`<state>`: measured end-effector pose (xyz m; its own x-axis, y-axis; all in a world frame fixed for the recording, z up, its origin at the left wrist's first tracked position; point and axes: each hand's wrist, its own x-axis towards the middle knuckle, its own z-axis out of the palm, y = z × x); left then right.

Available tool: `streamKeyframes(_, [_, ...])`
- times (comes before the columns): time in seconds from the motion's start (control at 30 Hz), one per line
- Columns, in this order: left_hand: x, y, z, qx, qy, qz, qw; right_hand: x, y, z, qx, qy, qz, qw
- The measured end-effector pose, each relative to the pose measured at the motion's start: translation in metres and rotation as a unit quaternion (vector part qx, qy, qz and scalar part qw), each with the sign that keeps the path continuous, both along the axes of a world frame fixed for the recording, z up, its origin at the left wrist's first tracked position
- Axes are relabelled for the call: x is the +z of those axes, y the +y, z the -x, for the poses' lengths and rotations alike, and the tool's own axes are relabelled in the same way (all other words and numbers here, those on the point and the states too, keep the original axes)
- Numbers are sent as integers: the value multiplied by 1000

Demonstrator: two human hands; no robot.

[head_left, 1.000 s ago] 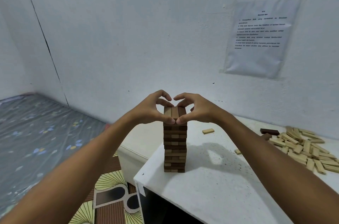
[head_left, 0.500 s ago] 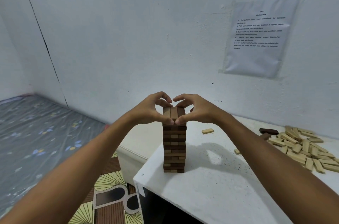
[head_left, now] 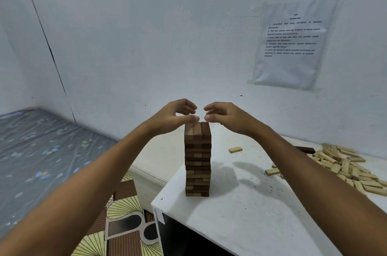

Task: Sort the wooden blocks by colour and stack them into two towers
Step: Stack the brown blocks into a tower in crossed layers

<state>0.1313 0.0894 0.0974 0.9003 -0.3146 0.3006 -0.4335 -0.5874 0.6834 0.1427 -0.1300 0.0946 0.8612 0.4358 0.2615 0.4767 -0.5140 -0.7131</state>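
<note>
A tall tower of dark brown wooden blocks stands near the left corner of the white table. My left hand hovers just above its top layer on the left, fingers loosely curved, holding nothing. My right hand floats above the top on the right, also relaxed and empty. A heap of light wooden blocks lies at the table's right. One dark block lies behind the heap, partly hidden by my right arm.
A single light block lies behind the tower, another light block near the heap. A printed sheet is taped to the wall. Left of the table are a patterned floor mat and a grey mattress.
Both hands were pinching the top layer of the tower; they have let go and lifted slightly above it, moving apart.
</note>
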Motion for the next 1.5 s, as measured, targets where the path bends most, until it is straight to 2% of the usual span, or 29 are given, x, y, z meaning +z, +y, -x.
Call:
streamKeyframes(0.17, [13, -24, -11, 2, -38, -71, 997, 8, -28, 7, -48, -35, 37, 998])
streamKeyframes(0.3, [26, -65, -12, -47, -67, -127, 989, 13, -69, 21, -92, -26, 36, 995])
streamKeyframes(0.57, [28, -169, 4, -155, -88, -165, 970, 10, -155, 62, -180, -12, 53, 982])
streamKeyframes(0.73, [-4, -218, 9, -200, -48, -165, 965, -12, -195, 89, -218, 31, 26, 975])
streamKeyframes(0.9, [-61, -249, 10, -215, 3, -151, 965, -68, -226, 99, -252, 62, 36, 965])
streamKeyframes(1.17, [-174, -269, -12, -126, 4, -266, 956, -171, -250, 72, -300, 72, 215, 927])
streamKeyframes(1.3, [-189, -282, -36, -103, 31, -231, 967, -180, -256, 45, -313, 59, 247, 915])
streamKeyframes(1.5, [-194, -305, -76, -118, 8, -298, 947, -171, -273, -30, -301, 55, 254, 918])
